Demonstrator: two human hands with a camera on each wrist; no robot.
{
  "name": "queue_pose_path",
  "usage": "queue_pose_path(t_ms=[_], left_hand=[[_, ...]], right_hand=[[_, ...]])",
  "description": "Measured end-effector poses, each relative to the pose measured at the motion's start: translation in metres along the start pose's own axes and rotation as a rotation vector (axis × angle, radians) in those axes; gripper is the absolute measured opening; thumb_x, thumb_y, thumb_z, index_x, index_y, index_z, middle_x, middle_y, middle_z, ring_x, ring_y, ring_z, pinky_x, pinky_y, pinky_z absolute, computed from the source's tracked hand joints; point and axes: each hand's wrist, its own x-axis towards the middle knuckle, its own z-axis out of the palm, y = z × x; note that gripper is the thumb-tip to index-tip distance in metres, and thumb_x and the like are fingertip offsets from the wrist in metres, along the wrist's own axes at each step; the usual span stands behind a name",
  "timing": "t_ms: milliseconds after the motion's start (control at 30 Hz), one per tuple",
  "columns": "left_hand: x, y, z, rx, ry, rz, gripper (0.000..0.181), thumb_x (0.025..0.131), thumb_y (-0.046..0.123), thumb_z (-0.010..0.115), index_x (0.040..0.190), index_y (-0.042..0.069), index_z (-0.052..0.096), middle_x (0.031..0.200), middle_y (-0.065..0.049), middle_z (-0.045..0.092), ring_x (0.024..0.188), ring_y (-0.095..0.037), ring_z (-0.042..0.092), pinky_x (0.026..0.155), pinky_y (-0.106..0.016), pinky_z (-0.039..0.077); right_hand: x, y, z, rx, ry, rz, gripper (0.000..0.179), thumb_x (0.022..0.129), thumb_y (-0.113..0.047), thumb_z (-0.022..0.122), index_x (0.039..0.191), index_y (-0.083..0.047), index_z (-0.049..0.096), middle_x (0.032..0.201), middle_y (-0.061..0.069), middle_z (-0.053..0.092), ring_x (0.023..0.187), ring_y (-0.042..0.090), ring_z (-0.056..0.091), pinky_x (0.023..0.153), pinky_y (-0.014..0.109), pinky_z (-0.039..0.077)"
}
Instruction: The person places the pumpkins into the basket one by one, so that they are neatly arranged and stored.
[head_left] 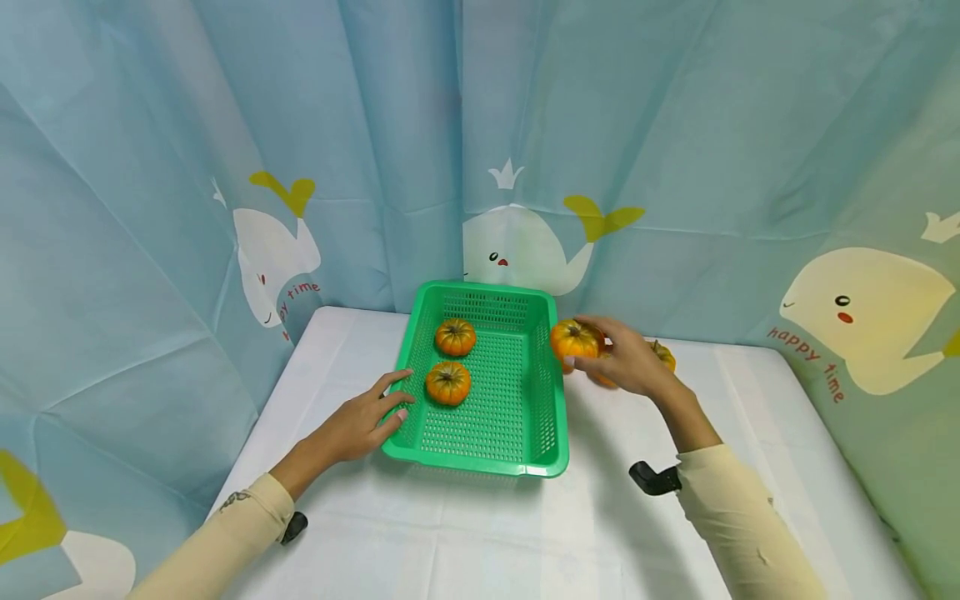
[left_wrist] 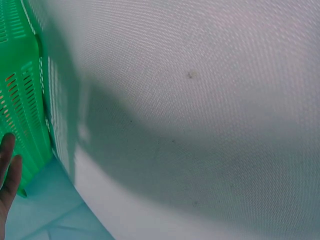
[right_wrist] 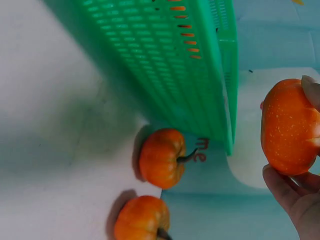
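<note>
My right hand (head_left: 628,360) grips a small orange pumpkin (head_left: 574,340) between thumb and fingers, raised just outside the right rim of a green plastic basket (head_left: 553,433). In the right wrist view the held pumpkin (right_wrist: 289,129) hangs above the table, apart from the basket wall. My left hand (head_left: 358,423) lies at the basket's left rim with fingers extended and spread, and grips nothing. Two pumpkins sit in the left part of the basket, a rear pumpkin (head_left: 455,337) and a nearer pumpkin (head_left: 448,383). The left wrist view catches only some fingertips (left_wrist: 14,175) beside the basket wall.
On the white table (head_left: 495,542), right of the basket, stand more pumpkins, partly hidden by my right hand; one pumpkin (head_left: 663,356) shows behind it. The right wrist view has two pumpkins, one (right_wrist: 162,158) close to the basket. A blue whale-print curtain (head_left: 420,167) borders the table.
</note>
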Motion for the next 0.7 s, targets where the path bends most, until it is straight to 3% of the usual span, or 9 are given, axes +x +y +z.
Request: queue_pose_path(t_ms=[200,500,700], left_hand=[[0.000,0.000,0.000,-0.001,0.008,0.007,0.032,0.106,0.031,0.049,0.129,0.013,0.064,0.160,-0.006,0.035,0.118,-0.029,0.064,0.090,-0.048,0.054],[-0.001,0.002,-0.001,-0.007,0.004,0.000,0.033,0.106,0.031,0.049,0.129,0.013,0.064,0.160,-0.007,0.035,0.119,-0.029,0.063,0.091,-0.049,0.054],[-0.001,0.003,-0.001,0.000,0.009,-0.002,0.032,0.106,0.030,0.049,0.129,0.013,0.065,0.160,-0.006,0.035,0.114,-0.025,0.066,0.088,-0.046,0.055]], right_hand=[[0.012,-0.012,0.006,0.037,-0.012,-0.029,0.070,0.087,-0.028,0.080,0.147,-0.006,0.049,0.141,0.021,0.054,0.118,0.035,0.057,0.096,0.056,0.050],[0.027,-0.030,0.018,0.148,-0.069,-0.001,0.075,0.087,-0.033,0.080,0.149,-0.009,0.046,0.146,0.016,0.048,0.120,0.032,0.056,0.100,0.051,0.050],[0.035,-0.037,0.027,0.199,-0.106,0.001,0.074,0.088,-0.031,0.080,0.149,-0.008,0.046,0.146,0.015,0.046,0.120,0.031,0.056,0.095,0.047,0.054]])
